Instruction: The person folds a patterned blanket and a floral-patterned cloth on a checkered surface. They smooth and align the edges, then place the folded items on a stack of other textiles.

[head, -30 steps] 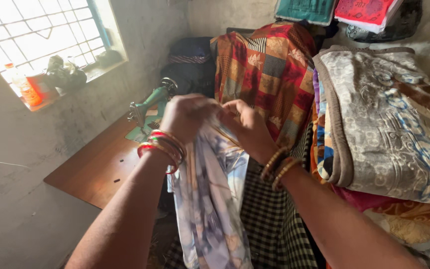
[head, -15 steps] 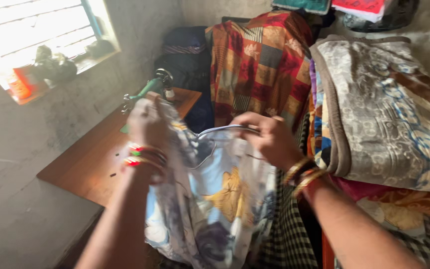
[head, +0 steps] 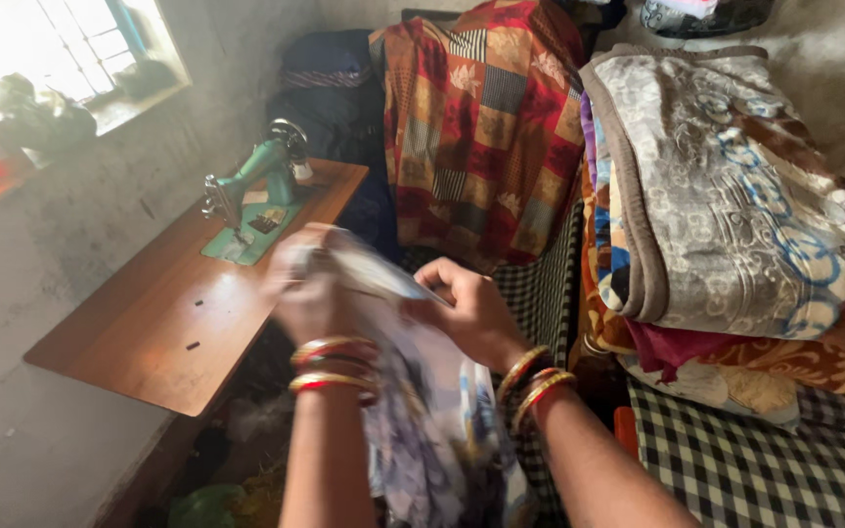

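Rough plaster walls close in a small room lit by a barred window [head: 61, 49] at the upper left, with a bed under a black-and-white checked cover [head: 735, 460] filling the right side. On the bed lies a thick stack of folded blankets [head: 726, 196], grey and patterned on top, and behind it a red and orange patchwork quilt [head: 481, 127] hangs down. Against the left wall stands a wooden bench [head: 149, 313] carrying a green sewing machine [head: 246, 191]. Low in the middle, between bench and bed, both hands hold up a printed cloth [head: 432, 420], pale with blue and yellow patches, which hangs limp below them. It looks thin, light and quite soft, so it will likely sag and slip unless taken at an edge or corner and kept pinched. The left hand [head: 310, 293] is blurred, yet appears clenched on the cloth's upper edge; its wrist wears red and gold bangles [head: 334, 367]. The right hand [head: 476, 313] has its fingers [head: 442, 279] curled tight, grasping the same edge just beside the left.
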